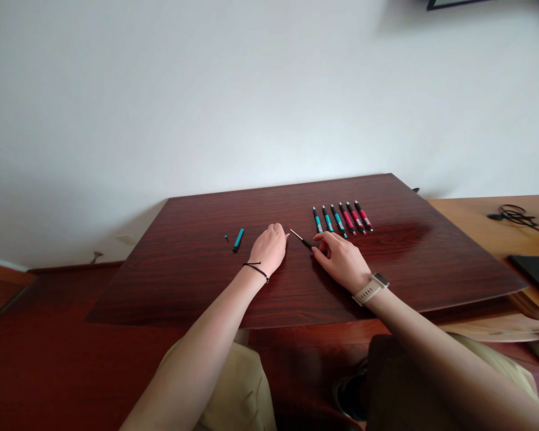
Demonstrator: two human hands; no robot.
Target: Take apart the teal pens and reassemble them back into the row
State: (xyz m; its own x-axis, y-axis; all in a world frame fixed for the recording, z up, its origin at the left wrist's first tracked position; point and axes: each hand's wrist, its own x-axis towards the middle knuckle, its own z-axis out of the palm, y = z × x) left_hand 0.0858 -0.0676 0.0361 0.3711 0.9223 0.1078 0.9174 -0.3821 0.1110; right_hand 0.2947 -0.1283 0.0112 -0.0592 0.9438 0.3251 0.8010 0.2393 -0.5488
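Note:
My right hand (339,254) pinches the black front section of a pen (308,243), from which a thin whitish refill (295,234) sticks out toward the left. Close by, my left hand (269,246) is closed, with a small pale tip (288,235) showing at its fingers; the rest of that piece is hidden. Left of it on the table lie a teal pen barrel (238,240) and a tiny teal-and-dark pen part (226,237). Beyond my right hand, teal pens (327,219) and pink pens (356,217) lie side by side in a row.
The dark wooden table (197,287) stands against a white wall (251,90). On a lighter wooden surface (467,218) to the right are a black cable (516,215) and a flat black object (534,272). My knees are below the table's front edge.

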